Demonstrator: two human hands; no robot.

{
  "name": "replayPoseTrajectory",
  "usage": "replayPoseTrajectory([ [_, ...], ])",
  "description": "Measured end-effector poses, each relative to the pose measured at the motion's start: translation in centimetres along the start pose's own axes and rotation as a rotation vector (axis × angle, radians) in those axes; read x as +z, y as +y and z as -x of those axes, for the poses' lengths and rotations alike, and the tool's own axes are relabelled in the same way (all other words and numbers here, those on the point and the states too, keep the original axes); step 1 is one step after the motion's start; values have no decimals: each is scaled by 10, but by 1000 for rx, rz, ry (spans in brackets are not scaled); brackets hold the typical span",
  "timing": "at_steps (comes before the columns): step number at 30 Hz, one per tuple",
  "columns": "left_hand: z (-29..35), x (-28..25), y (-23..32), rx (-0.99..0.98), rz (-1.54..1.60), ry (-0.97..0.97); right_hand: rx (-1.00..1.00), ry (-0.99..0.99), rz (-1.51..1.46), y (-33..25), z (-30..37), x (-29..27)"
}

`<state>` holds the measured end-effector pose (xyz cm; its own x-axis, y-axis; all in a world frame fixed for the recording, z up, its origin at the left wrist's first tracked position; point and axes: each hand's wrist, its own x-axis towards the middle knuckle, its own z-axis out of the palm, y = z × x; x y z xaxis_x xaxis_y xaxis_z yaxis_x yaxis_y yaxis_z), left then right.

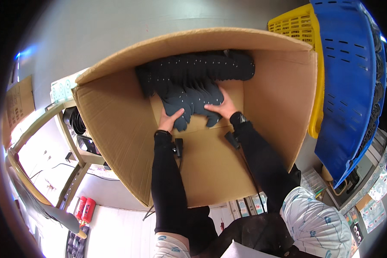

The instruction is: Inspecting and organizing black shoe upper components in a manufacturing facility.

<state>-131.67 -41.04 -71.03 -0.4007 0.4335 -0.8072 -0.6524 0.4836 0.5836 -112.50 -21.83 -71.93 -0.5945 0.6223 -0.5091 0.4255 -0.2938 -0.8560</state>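
White patterned sleeves [316, 219] and black-covered forearms [170, 180] reach into an open cardboard box [279, 94]. Left hand [170, 119] and right hand [222, 105], half-closed, thumbs uppermost, clasp opposite ends of a row of dark-grey pieces [193, 96], neither hand nearer; its long axis runs left to right, roughly parallel to a black row [198, 69] just beyond. Bare cardboard shows below. Right: yellow basket [318, 107], blue crate [348, 86]. Lower left: red extinguishers [88, 210].

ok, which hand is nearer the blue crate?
Right. The right hand, in the cardboard box, is left of the blue crate; the left hand is farther left, gripping the dark grey pieces.
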Motion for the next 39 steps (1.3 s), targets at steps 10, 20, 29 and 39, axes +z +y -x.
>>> replayPoseTrajectory([
  [10, 56, -16, 36, 47, -118, -91, 52, -170, -259, -27, 63, 19],
  [20, -13, 6, 18, 167, -179, 108, 63, -98, -80, -25, 0, 18],
  [29, 56, 26, 36, -62, 187, -60, 198, -239, -203, -71, 47, -15],
  [39, 335, 110, 244, 326, -89, -1, 51, -284, -281, -353, 211, -93],
])
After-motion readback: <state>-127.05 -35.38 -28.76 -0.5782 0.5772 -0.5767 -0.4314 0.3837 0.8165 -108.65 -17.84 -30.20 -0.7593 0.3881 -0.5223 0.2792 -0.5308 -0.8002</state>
